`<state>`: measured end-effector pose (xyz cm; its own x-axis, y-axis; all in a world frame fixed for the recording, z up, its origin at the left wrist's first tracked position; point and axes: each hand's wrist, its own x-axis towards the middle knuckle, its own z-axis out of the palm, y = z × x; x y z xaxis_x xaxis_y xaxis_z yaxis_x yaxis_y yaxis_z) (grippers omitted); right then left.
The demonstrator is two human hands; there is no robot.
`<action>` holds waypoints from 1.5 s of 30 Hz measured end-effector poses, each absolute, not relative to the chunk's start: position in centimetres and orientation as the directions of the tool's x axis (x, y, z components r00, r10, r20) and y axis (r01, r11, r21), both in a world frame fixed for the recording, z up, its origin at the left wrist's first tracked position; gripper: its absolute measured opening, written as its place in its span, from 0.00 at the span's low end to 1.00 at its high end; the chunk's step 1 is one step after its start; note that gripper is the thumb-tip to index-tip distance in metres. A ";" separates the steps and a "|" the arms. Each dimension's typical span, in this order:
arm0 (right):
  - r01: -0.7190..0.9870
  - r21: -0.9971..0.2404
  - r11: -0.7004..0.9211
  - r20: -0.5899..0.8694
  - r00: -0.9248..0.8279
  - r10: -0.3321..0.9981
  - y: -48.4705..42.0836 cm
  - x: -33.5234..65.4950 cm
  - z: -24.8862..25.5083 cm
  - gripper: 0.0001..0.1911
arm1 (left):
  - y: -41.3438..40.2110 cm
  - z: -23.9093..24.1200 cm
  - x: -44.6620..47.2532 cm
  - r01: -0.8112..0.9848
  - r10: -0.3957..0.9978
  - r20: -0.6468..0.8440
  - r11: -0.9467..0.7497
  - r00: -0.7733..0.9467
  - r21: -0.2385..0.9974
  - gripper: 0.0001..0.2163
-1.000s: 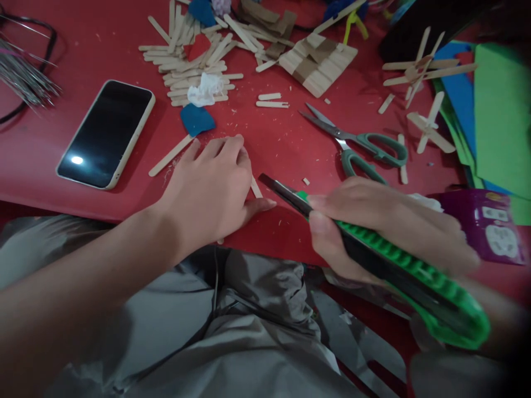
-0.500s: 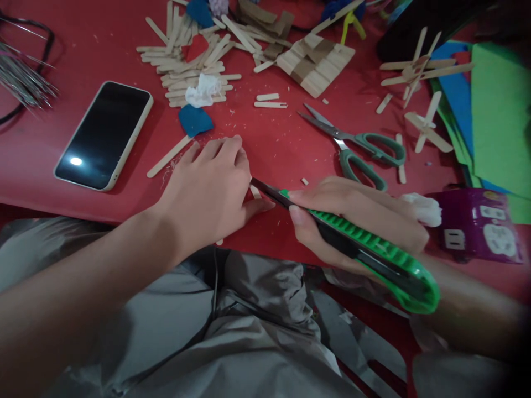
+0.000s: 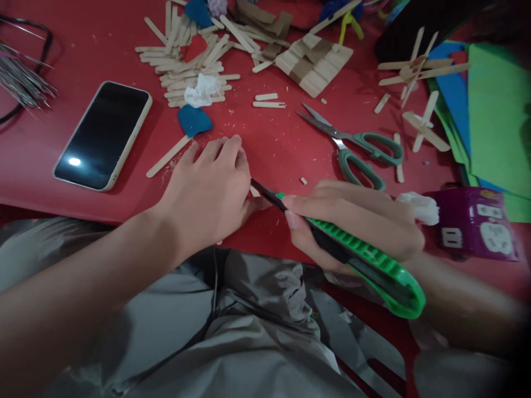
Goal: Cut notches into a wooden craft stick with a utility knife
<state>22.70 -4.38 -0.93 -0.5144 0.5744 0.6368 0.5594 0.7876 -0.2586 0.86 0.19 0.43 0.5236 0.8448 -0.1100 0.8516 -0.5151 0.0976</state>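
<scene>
From the left, on a red bench (image 3: 25, 171), a phone (image 3: 103, 135) lies near our left hand (image 3: 211, 182), which presses over a pale stick (image 3: 254, 192) that partly shows at its edge, though we cannot tell how that grip closes underneath. Our right hand (image 3: 352, 213) has its grip wrapped around a green cutter (image 3: 365, 262), the blade (image 3: 267, 193) apparently against the stick; a small offcut (image 3: 303, 181) nearby suggests some cutting is done, while this stick seems not yet cut through. Behind that hand lie scissors (image 3: 340, 134), with crossed sticks (image 3: 425, 126) farther right.
</scene>
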 end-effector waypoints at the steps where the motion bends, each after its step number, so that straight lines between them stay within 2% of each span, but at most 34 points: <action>1: 0.557 -0.255 0.791 0.642 -0.514 0.569 -4.3 22.7 -0.9 0.13 | 0.2 0.5 0.9 0.854 0.846 -0.118 -0.513 0.520 0.087 0.29; 5: 0.541 -0.223 0.811 0.658 -0.530 0.534 -4.2 22.8 -1.0 0.13 | -0.1 0.7 1.1 0.863 0.852 -0.145 -0.502 0.503 0.048 0.31; 12: 0.550 -0.167 0.818 0.651 -0.561 0.510 -4.3 22.7 -0.8 0.14 | -0.2 0.6 1.2 0.862 0.853 -0.135 -0.506 0.505 0.028 0.27; 16: 0.546 -0.137 0.827 0.645 -0.584 0.492 -4.3 22.7 -0.7 0.13 | -0.3 0.9 1.4 0.869 0.854 -0.175 -0.495 0.490 0.014 0.30; 30: 0.532 -0.123 0.838 0.626 -0.613 0.482 -4.6 22.7 -0.7 0.16 | -0.2 0.6 1.0 0.842 0.832 -0.127 -0.536 0.539 0.060 0.28; 38: 0.494 -0.169 0.853 0.612 -0.626 0.484 -4.9 22.8 -0.7 0.18 | -0.5 0.4 1.1 0.852 0.846 -0.096 -0.519 0.524 0.072 0.28; 45: 0.537 -0.182 0.824 0.680 -0.537 0.499 -4.6 22.9 -0.8 0.15 | -0.4 0.3 1.0 0.852 0.844 -0.119 -0.518 0.523 0.072 0.31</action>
